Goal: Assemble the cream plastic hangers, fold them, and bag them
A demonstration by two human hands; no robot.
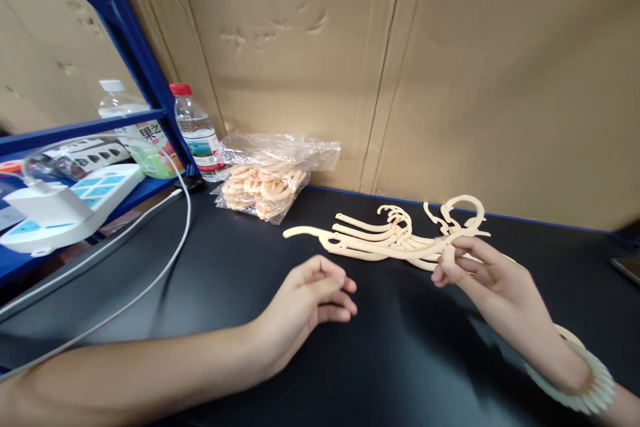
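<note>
My right hand [493,277] is closed in a pinch on a small cream plastic hanger part [449,255], held between thumb and fingertips. Just behind those fingers lies a pile of cream plastic hanger parts [370,247], long curved arms lying side by side. One hook [467,200] sticks up at the pile's right end. Left of the pile and nearer to me, my left hand [310,293] hovers over the black table [350,373]. Its fingers are loosely curled, thumb against the index finger, and nothing shows between them.
A clear bag of cream parts [265,187] sits by the cardboard wall [300,47]. Beside it stands a red-capped water bottle [197,133]. On the left are a blue shelf frame [145,47], a power strip [107,190] and a white cable [170,260] across the table.
</note>
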